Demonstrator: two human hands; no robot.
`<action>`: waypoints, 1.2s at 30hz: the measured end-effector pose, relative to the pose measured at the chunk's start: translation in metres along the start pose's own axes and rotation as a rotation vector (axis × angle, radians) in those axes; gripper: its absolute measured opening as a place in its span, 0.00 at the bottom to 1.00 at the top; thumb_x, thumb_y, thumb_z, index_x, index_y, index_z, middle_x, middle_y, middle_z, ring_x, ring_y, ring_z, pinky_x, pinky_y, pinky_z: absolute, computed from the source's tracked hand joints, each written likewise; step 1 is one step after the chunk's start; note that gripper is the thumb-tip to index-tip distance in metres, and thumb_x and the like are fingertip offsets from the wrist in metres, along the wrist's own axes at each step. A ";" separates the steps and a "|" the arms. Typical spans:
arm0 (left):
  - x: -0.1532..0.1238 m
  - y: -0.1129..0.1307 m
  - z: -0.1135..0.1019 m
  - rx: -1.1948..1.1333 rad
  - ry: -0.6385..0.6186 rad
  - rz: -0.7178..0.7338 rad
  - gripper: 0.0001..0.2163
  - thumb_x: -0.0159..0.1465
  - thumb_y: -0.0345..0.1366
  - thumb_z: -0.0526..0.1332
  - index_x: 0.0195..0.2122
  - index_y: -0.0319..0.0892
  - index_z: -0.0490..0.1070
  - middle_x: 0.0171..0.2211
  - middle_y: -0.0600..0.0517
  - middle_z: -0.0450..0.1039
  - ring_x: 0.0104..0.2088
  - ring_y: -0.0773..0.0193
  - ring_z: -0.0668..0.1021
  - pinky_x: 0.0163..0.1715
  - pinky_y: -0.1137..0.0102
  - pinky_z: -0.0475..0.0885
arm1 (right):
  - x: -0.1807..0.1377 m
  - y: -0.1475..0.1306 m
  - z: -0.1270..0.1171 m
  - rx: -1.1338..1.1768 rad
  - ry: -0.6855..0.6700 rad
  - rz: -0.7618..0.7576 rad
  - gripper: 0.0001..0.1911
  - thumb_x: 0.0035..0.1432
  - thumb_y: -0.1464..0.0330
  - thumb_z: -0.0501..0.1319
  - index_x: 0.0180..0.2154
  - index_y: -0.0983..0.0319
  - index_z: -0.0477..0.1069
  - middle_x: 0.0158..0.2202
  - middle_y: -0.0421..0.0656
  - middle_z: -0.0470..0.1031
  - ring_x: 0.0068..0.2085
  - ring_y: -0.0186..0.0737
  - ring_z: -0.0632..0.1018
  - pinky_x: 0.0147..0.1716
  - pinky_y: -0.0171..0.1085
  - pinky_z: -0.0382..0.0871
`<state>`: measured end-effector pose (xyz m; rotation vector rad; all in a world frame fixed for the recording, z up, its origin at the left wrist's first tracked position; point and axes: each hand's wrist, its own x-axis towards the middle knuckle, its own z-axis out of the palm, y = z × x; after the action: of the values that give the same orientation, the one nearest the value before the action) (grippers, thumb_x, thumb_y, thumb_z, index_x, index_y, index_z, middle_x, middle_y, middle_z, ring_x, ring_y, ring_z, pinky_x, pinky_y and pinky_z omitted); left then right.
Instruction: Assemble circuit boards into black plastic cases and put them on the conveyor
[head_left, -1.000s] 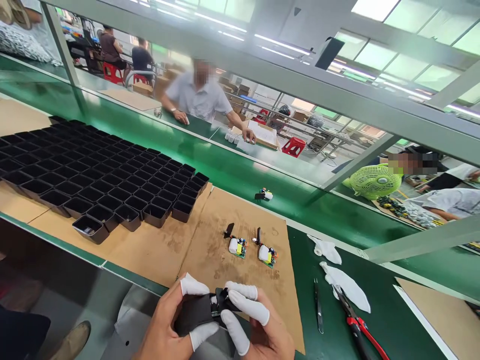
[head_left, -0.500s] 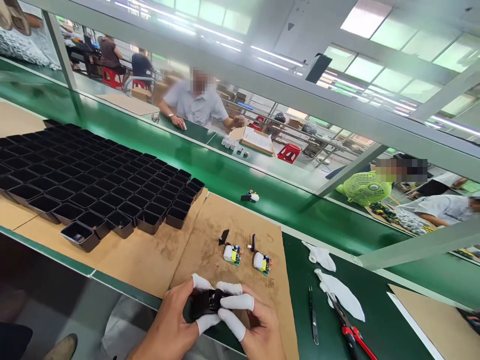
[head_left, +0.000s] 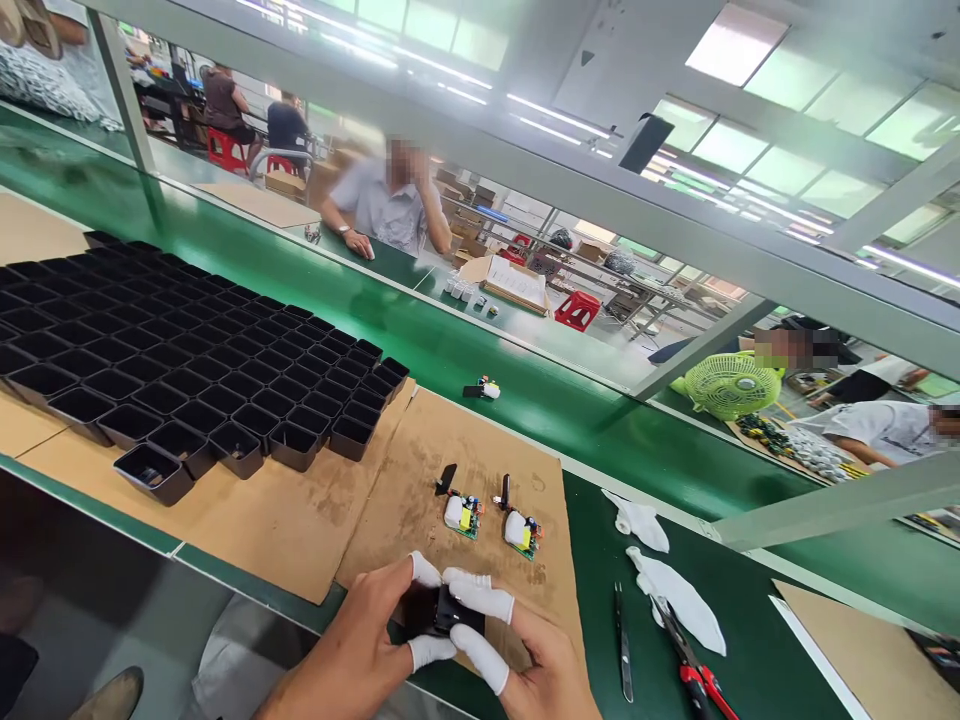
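Note:
Between my two hands is a black plastic case (head_left: 448, 608), held just above the near edge of the cardboard. My left hand (head_left: 367, 635) grips it from the left, and my right hand (head_left: 525, 640) pinches it from the right; white finger cots cover the fingertips. Much of the case is hidden by the fingers. Beyond the hands, two small circuit boards lie on the cardboard (head_left: 409, 440): a left board (head_left: 463, 514) and a right board (head_left: 522, 533), each with a white-wrapped part, yellow tape and a black piece attached.
Rows of black open boxes (head_left: 217, 350) fill the left side. A similar board (head_left: 486, 388) lies on the green conveyor belt (head_left: 555, 410). Tweezers (head_left: 623, 640), red-handled pliers (head_left: 694, 660) and white gloves (head_left: 682, 600) lie at right. A person (head_left: 390, 205) sits across the belt.
My hands, with the black case, have shifted slightly right and down in view. The board on the belt has moved left. The person opposite has raised a hand to the head.

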<state>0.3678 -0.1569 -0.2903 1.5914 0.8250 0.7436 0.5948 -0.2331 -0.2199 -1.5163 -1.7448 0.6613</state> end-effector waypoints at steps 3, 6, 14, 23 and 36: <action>-0.001 -0.009 0.002 -0.015 -0.023 -0.012 0.21 0.67 0.35 0.72 0.61 0.52 0.85 0.60 0.47 0.87 0.59 0.49 0.86 0.46 0.70 0.85 | 0.001 0.001 0.010 -0.059 0.083 -0.147 0.20 0.79 0.61 0.72 0.67 0.47 0.84 0.63 0.48 0.89 0.61 0.48 0.91 0.60 0.34 0.86; -0.004 -0.019 0.002 -0.065 -0.004 -0.042 0.26 0.66 0.37 0.74 0.66 0.51 0.82 0.67 0.44 0.84 0.63 0.47 0.84 0.44 0.70 0.86 | -0.001 0.005 0.020 -0.103 0.191 -0.274 0.21 0.80 0.64 0.71 0.69 0.48 0.81 0.62 0.49 0.90 0.59 0.47 0.92 0.57 0.31 0.87; -0.004 -0.020 -0.004 -0.066 -0.073 -0.085 0.27 0.69 0.37 0.72 0.70 0.52 0.80 0.69 0.46 0.82 0.63 0.48 0.83 0.67 0.61 0.79 | -0.002 0.016 0.008 -0.242 0.044 -0.415 0.21 0.82 0.70 0.65 0.70 0.49 0.80 0.65 0.49 0.88 0.66 0.52 0.88 0.67 0.46 0.85; 0.008 -0.003 -0.009 -0.052 -0.129 -0.162 0.30 0.63 0.33 0.72 0.68 0.46 0.79 0.69 0.42 0.80 0.70 0.44 0.79 0.72 0.57 0.75 | 0.006 0.008 -0.004 -0.226 -0.129 -0.372 0.26 0.84 0.67 0.64 0.77 0.50 0.71 0.73 0.53 0.81 0.70 0.48 0.85 0.65 0.36 0.84; 0.006 -0.009 -0.002 -0.024 -0.017 -0.002 0.25 0.60 0.26 0.69 0.58 0.49 0.82 0.60 0.47 0.86 0.63 0.49 0.86 0.67 0.60 0.81 | -0.010 0.037 0.024 -0.051 0.094 -0.318 0.19 0.78 0.64 0.71 0.66 0.45 0.82 0.63 0.50 0.88 0.60 0.50 0.92 0.55 0.37 0.88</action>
<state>0.3687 -0.1497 -0.2984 1.5731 0.8029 0.7352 0.5989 -0.2341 -0.2654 -1.2419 -1.8869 0.3804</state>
